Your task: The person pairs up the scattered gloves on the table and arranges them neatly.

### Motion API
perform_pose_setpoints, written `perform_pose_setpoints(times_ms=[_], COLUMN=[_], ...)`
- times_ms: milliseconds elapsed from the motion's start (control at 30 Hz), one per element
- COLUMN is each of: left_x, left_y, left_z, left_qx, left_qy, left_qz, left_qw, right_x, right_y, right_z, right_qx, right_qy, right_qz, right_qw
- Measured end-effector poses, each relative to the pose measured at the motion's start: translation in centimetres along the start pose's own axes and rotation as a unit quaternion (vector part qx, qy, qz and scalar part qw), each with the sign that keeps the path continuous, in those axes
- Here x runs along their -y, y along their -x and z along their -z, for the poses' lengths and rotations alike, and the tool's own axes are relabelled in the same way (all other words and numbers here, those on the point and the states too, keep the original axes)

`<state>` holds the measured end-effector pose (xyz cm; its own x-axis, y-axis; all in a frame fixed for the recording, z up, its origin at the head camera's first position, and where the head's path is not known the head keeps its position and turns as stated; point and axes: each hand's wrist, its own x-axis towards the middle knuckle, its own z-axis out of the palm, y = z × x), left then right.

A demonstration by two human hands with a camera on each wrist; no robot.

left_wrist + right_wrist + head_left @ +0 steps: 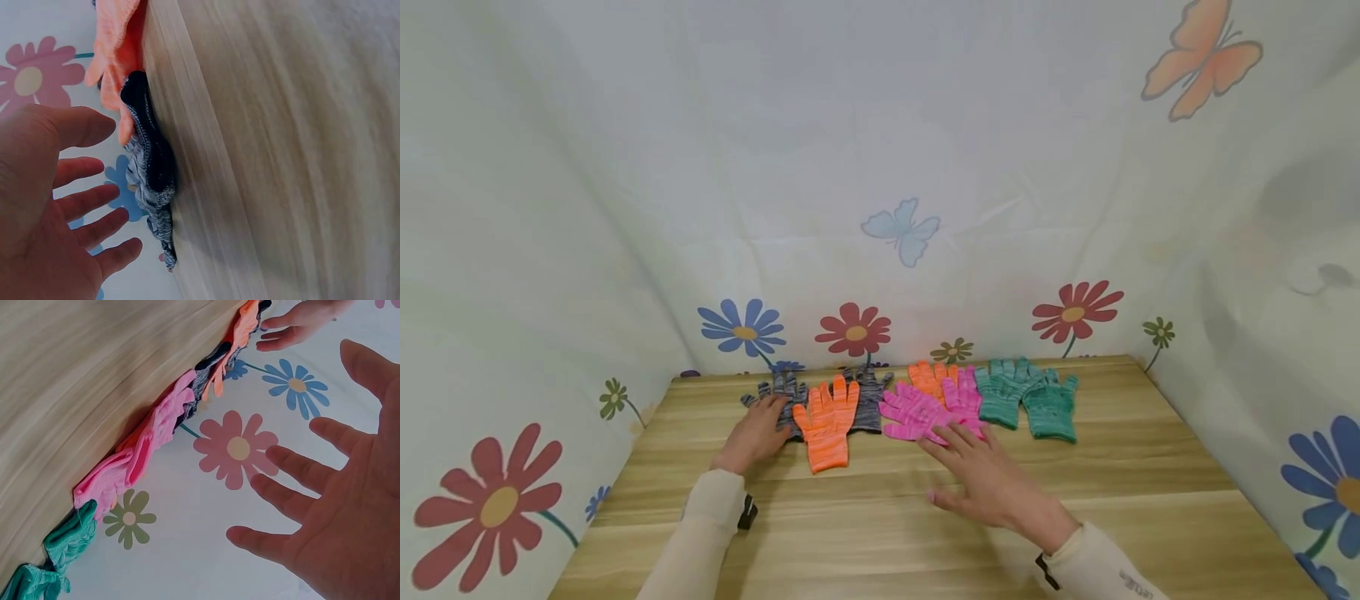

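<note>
Knitted gloves lie flat in a row along the table's back. At the left are two dark grey gloves, one [784, 385] beneath my left hand [755, 435] and another [870, 404] partly covered by an orange glove [829, 427]. My left fingers are spread and hold nothing; the left wrist view shows a gap above the grey glove [153, 162]. Fingers also spread, my right hand [988, 479] hovers in front of a pink glove [913, 411] and grips nothing. A second pink glove [962, 392] overlaps a second orange glove [931, 379]. Two green gloves [1049, 410] overlap at the right.
The wooden table [850, 533] has its bare surface in front of the gloves. A white curtain [820, 150] printed with flowers and butterflies hangs behind the table and along both sides.
</note>
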<state>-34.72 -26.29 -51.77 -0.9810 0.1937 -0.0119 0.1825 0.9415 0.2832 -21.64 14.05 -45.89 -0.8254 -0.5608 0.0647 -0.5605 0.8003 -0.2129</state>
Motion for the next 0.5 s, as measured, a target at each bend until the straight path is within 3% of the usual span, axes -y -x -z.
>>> perform_pose_setpoints(times_ms=[200, 500], left_x=[0.38, 0.85], left_y=[-0.63, -0.93], left_z=[-0.16, -0.56], left_qx=[0.02, 0.048], left_qy=[-0.005, -0.005], left_qz=[0.006, -0.008], left_qw=[0.9998, 0.9988], right_x=[0.15, 0.41], right_y=[0.07, 0.36], right_z=[-0.47, -0.82], right_qx=[-0.009, -0.012], right_qy=[-0.005, 0.0], right_qz=[0.023, 0.029], right_qw=[0.9997, 0.9995])
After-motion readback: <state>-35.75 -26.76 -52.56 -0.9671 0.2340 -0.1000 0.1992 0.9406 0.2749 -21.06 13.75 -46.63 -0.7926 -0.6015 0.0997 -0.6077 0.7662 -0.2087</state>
